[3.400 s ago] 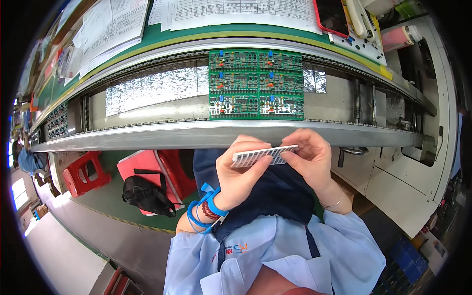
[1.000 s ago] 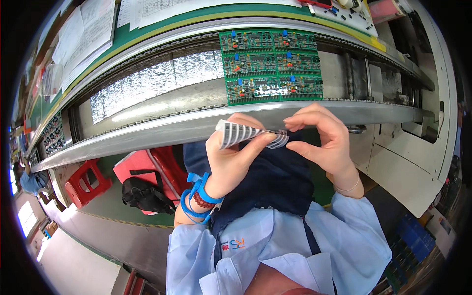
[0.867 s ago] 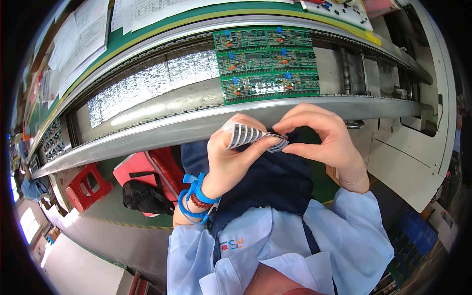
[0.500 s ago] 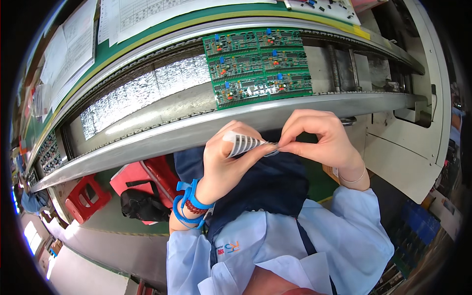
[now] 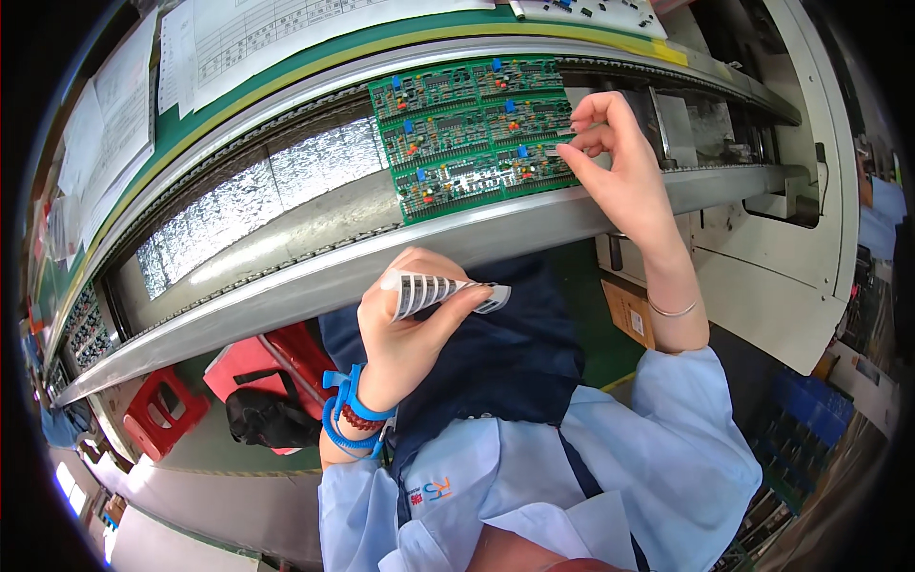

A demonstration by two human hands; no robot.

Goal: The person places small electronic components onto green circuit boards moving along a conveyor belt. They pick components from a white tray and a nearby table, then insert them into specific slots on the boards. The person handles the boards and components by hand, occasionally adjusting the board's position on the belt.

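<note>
My left hand (image 5: pixel 405 310) is closed around a curled sheet of labels (image 5: pixel 426 294), white with dark printed bars, held above my lap in front of the metal rail. A green circuit board panel (image 5: pixel 477 143) lies across the conveyor rails, packed with small components, among them blue and orange-red parts. Small white patches (image 5: pixel 474 180) show along its near row. Over the panel's right edge, my right hand (image 5: pixel 620 172) has its fingers curled toward the thumb in a pinch. Whatever lies between those fingertips is too small to make out.
Metal conveyor rails (image 5: pixel 286 286) run across in front of me. Printed papers (image 5: pixel 257 48) and a white tray of small dark parts (image 5: pixel 591 14) lie beyond. A white machine housing (image 5: pixel 772 276) stands right. A red stool (image 5: pixel 164 412) and black bag (image 5: pixel 272 415) are at lower left.
My right hand has left the label sheet and moved up and away to the panel's right edge. My left hand keeps the sheet, which now shows more of its curl.
</note>
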